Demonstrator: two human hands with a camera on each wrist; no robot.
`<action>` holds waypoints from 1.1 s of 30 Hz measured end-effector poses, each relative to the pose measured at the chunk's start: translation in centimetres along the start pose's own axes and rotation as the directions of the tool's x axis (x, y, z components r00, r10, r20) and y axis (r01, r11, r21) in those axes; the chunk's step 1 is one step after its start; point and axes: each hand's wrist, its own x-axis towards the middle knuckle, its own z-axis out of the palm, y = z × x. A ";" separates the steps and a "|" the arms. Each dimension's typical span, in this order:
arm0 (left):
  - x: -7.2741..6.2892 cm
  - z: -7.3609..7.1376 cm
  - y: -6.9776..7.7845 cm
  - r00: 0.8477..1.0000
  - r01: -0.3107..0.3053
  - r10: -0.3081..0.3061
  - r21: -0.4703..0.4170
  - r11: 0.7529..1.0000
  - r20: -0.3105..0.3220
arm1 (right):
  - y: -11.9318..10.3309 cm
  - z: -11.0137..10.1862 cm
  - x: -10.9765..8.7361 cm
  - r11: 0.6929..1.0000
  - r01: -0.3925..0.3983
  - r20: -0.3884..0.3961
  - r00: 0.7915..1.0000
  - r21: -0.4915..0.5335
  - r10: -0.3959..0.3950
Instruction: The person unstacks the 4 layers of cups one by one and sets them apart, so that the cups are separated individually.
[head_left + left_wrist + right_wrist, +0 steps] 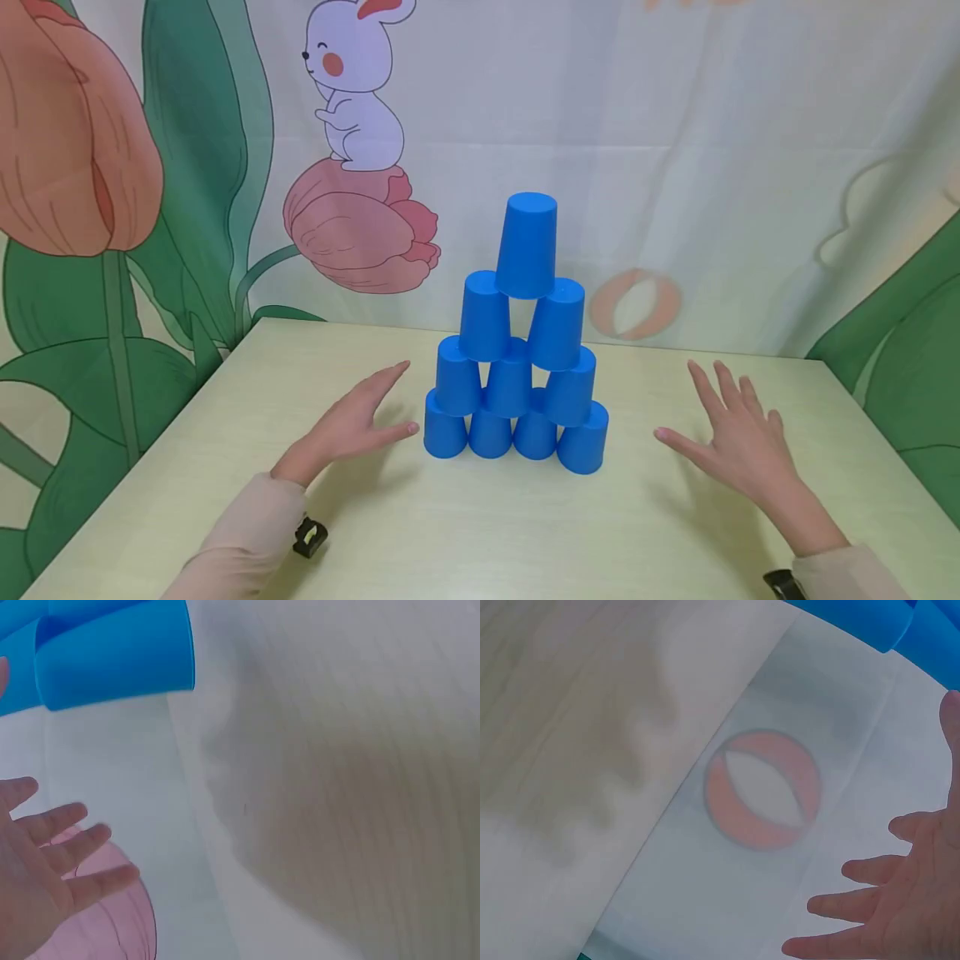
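Note:
Several blue cups stand upside down in a four-tier pyramid on the table, with a single top cup [527, 247] at its peak. My left hand [348, 421] hovers to the left of the pyramid, fingers extended, its thumb tip close to the bottom-left cup [445, 429] but apart from it. On the other side my right hand [738, 437] is held in the air with fingers spread, farther from the bottom-right cup [583, 442]. Neither hand holds anything. In the left wrist view a blue cup [116, 656] shows beyond the left hand's spread fingers.
The pale wooden table [480, 533] ends at a back edge just behind the pyramid. A printed cloth [637, 125] with a rabbit and tulips hangs behind it. Black wrist devices, such as the left strap [310, 537], sit at both sleeves.

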 end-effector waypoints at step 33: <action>3.0 3.2 1.2 0.990 0.017 0.035 -0.366 0.930 0.136 | -8.1 -5.9 4.1 0.822 0.242 -0.308 0.947 0.516 -0.086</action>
